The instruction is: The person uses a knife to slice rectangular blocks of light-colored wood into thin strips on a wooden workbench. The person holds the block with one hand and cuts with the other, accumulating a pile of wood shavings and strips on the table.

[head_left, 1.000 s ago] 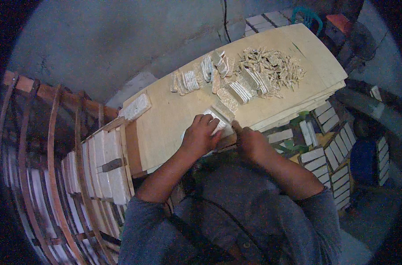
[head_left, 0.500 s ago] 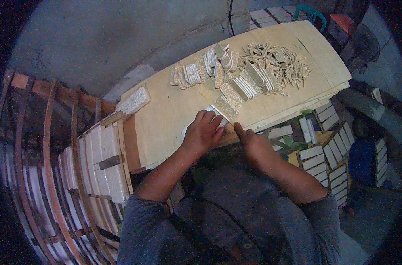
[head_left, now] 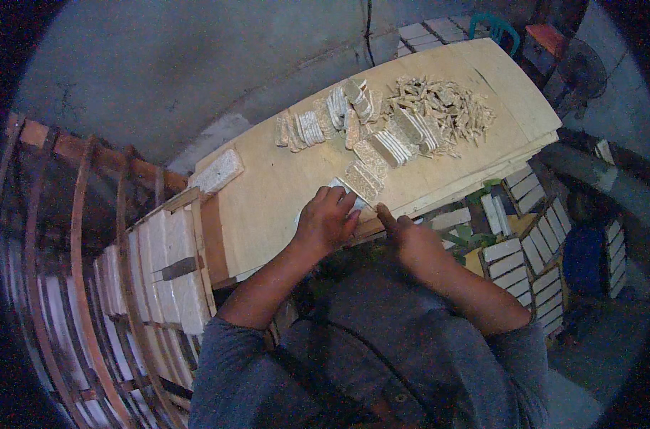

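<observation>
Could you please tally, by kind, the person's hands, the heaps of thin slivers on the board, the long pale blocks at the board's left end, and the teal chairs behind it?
Hands: 2 (left hand, right hand)
Heap of thin slivers: 1
Long pale block: 1
Teal chair: 1
Total: 5

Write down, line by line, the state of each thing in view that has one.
Left hand: curled over the pale block.
Pale block: partly covered.
Right hand: index finger extended, grip hidden.
Slices: cut, grouped in rows.
Small pieces: loosely heaped.
Long block: whole, lying flat.
Fan: running or stopped, cannot tell.
</observation>
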Demonstrator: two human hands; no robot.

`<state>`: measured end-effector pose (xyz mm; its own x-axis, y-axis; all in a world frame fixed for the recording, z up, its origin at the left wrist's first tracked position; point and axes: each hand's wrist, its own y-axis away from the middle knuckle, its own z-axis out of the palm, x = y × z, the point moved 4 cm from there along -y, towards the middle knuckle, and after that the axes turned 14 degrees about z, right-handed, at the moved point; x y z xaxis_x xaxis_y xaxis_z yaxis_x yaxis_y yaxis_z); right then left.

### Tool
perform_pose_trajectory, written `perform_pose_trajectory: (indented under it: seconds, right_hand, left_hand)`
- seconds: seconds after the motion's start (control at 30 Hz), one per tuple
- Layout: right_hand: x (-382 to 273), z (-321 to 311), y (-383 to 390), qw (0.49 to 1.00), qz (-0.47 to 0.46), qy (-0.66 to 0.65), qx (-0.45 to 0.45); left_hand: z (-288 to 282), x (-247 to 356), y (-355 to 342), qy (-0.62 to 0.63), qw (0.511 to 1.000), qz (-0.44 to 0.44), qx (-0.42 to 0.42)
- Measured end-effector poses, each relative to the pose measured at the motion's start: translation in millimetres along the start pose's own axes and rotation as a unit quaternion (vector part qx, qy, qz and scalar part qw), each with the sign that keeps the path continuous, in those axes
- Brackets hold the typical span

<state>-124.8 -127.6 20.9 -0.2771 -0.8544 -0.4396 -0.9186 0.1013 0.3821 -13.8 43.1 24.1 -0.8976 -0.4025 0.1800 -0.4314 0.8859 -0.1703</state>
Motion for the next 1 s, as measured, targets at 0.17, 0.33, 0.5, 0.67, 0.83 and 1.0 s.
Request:
perform_pose_trajectory:
  seconds: [0.17, 0.33, 0.5, 0.67, 0.83, 1.0]
  right_hand:
    - [1.7, 19.2, 0.2, 0.999, 0.003, 0.031, 0.014]
    - [8.9, 42.4, -31.4, 0.999, -0.011, -0.011, 0.029]
    - [0.8, 19.6, -32.0, 0.999, 0.008, -0.031, 0.031]
    - [-2.6, 7.6, -12.1, 0.998, -0.002, 0.003, 0.069]
    - [-4.8, 12.2, 9.3, 0.999, 0.01, 0.028, 0.023]
    - [-7.9, 12.3, 10.7, 1.0, 0.027, 0.01, -0.011]
  left_hand:
    - [6.6, -1.5, 4.3, 0.003, 0.999, 0.024, 0.025]
    - [9.3, -3.2, 3.2, -0.015, 0.998, 0.043, 0.044]
    - [2.1, -6.0, 7.8, -0.001, 0.991, 0.071, 0.109]
    - [2.9, -8.7, 9.2, -0.012, 0.996, 0.07, 0.06]
    - [8.4, -8.9, 9.1, 0.004, 0.998, 0.052, 0.043]
    - [12.6, -9.1, 6.8, 0.009, 0.999, 0.04, -0.02]
